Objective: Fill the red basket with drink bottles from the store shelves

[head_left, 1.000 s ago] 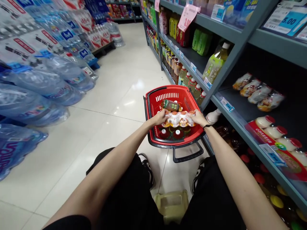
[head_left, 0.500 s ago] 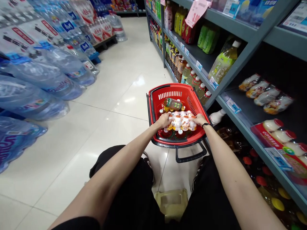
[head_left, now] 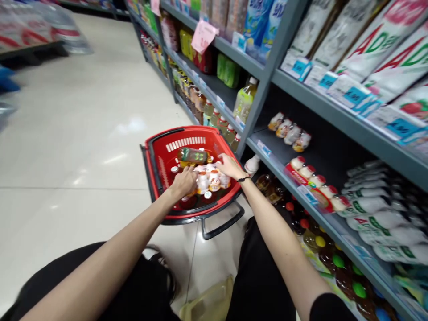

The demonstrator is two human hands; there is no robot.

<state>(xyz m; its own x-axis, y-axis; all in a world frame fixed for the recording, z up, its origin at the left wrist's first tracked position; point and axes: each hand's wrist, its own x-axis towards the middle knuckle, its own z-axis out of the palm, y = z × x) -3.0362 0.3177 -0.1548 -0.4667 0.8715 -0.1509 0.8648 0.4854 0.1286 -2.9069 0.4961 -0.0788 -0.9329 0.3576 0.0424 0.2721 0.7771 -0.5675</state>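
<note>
A shrink-wrapped pack of small white drink bottles [head_left: 213,180] with orange caps lies among other bottles in the red shopping basket [head_left: 230,141]. My left hand [head_left: 185,182] is closed at the pack's left end. Over its far right corner, my right hand [head_left: 231,167] has thumb and forefinger apart, near or touching the wrap; its other fingers are partly hidden. Behind the pack lies a dark bottle with a green label [head_left: 193,155]. More bottles stand below, largely covered. The basket's black handle [head_left: 224,223] hangs toward me.
Shelving [head_left: 267,76] runs along the right, close to the basket. It carries a similar small-bottle pack [head_left: 289,132], a red-wrapped drink pack [head_left: 314,183] and a green-labelled bottle [head_left: 245,100]. A yellowish plastic stool [head_left: 209,303] is beneath me. Wrapped water bottles [head_left: 72,33] stand far left.
My view has turned right, bringing more shelf in. The pack sits slightly lower in the basket. My right hand has shifted from its right end to above its far corner.
</note>
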